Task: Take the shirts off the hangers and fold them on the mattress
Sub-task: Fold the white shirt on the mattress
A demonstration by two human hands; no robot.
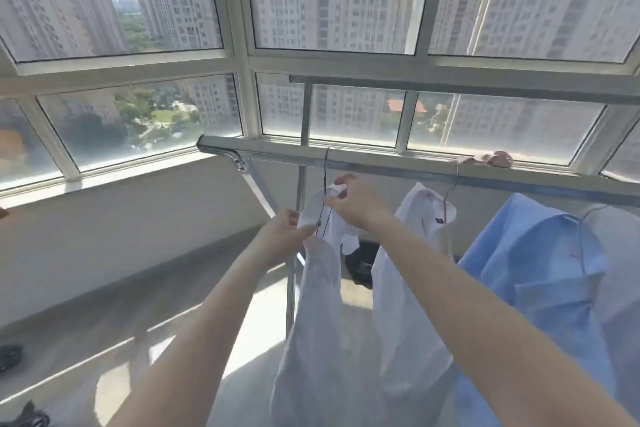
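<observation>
Three shirts hang on a metal drying rail [381, 163]. The leftmost is a white shirt [318, 305] on a thin dark hanger [325, 180]. My left hand [282, 236] pinches its front just below the collar. My right hand [356, 201] grips the collar at the top. A second white shirt [408, 288] hangs to its right on a red-tinted hanger. Furthest right hangs a light blue shirt [547, 270] on a grey hanger. No mattress is in view.
A wide window [242, 55] with a sill runs behind the rack. The rack's upright pole [298, 218] stands just left of the white shirt. A pink item [491, 159] lies on the sill. Dark shoes [10, 357] sit on the floor at left.
</observation>
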